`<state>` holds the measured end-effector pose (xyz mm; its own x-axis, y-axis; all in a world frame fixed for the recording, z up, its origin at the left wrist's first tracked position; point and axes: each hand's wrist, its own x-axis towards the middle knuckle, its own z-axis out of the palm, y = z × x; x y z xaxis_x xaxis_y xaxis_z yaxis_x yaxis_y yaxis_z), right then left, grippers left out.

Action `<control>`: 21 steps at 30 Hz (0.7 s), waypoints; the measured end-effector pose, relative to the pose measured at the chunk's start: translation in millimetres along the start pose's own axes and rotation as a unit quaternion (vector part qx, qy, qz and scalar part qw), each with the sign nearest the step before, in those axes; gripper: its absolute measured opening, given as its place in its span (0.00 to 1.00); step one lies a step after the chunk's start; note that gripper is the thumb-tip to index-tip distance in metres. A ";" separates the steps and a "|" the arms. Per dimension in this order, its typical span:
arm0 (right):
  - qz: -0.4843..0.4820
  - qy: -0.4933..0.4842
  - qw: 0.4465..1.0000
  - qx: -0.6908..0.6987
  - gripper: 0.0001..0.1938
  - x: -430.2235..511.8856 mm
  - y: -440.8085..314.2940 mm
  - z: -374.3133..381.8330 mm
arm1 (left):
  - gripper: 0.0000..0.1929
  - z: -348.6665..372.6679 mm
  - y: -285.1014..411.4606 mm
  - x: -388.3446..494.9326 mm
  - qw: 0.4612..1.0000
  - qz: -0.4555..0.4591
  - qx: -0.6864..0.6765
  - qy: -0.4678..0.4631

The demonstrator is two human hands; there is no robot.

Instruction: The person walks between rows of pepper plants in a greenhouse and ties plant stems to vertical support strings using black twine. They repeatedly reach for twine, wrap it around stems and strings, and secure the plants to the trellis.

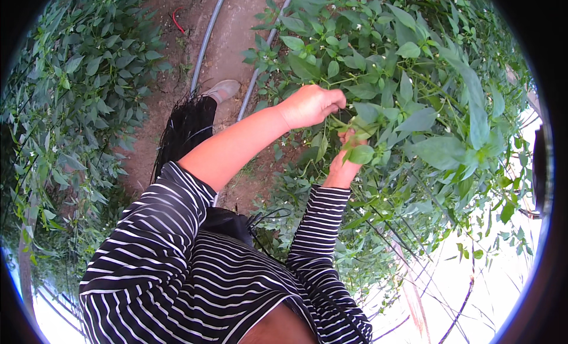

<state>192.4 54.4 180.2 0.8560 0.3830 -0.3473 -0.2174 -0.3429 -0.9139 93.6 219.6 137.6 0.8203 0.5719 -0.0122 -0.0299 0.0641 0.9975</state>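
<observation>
My left hand [310, 106] reaches across to the plant on the right, its fingers curled and pinched together. What looks like a thin strand or stem runs down from the fingertips, too fine to tell which. Just below it, my right hand [346, 159] is closed around a leafy shoot [361, 131] of a pepper plant [368, 64]. Leaves cover part of the right fingers. Small white flowers dot the plant. A bundle of thin black strands [177, 131] hangs at my waist, over the dark trouser leg.
Another row of pepper plants [84, 77] lines the left side. Two grey hoses [208, 42] run along the soil path [235, 42], where my shoe [224, 90] stands. A red strand [177, 20] lies on the soil. Dark support strings [412, 230] slant through the foliage at lower right.
</observation>
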 end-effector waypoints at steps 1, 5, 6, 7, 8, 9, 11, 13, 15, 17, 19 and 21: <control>0.023 0.026 0.999 0.007 0.09 -0.8 -4.7 7.5 | 0.08 -2.0 0.3 0.0 1.000 -0.003 0.018 -0.017; 0.027 0.078 0.993 0.084 0.08 3.6 12.0 8.8 | 0.07 -4.1 -6.3 -1.1 0.999 0.017 0.029 -0.043; 0.042 0.055 0.997 0.026 0.08 1.1 9.6 7.6 | 0.07 -2.9 -7.6 -0.8 0.999 0.034 0.017 -0.031; 0.051 0.037 0.996 0.059 0.09 1.5 11.7 8.1 | 0.08 -2.0 -8.9 -1.1 0.998 0.051 0.006 -0.018; 0.060 0.018 0.994 0.093 0.10 2.1 14.8 9.4 | 0.08 -1.9 -10.6 -2.0 0.999 0.048 0.020 -0.014; 0.068 0.005 0.990 0.125 0.12 1.4 14.8 11.1 | 0.08 -1.6 -8.5 -1.6 0.998 0.046 0.031 -0.013; 0.048 0.014 0.993 0.103 0.13 -2.3 15.9 16.4 | 0.08 -1.2 -4.4 -1.1 0.998 0.035 0.042 -0.024; 0.028 -0.006 0.997 0.078 0.13 -5.1 13.3 22.2 | 0.09 -2.7 -3.1 -2.2 0.998 0.015 0.046 -0.043; 0.002 -0.017 0.999 0.050 0.13 -4.9 6.7 26.8 | 0.09 -1.8 -4.7 -1.9 0.998 0.002 0.029 -0.048; -0.057 -0.023 0.998 -0.022 0.13 -5.3 3.5 31.0 | 0.09 -1.5 -6.8 -1.3 0.998 -0.012 0.019 -0.063; -0.019 0.010 0.993 0.116 0.12 -3.0 -3.5 36.3 | 0.09 -3.8 -6.2 -0.7 0.996 -0.030 0.014 -0.085; -0.021 0.005 0.988 0.154 0.11 1.2 -2.9 35.5 | 0.09 -5.1 -8.2 0.2 0.992 -0.062 -0.018 -0.111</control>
<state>177.5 86.3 175.0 0.8713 0.3822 -0.3078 -0.3130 -0.0502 -0.9484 91.1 223.3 129.1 0.9246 0.3631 -0.1154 0.0627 0.1536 0.9861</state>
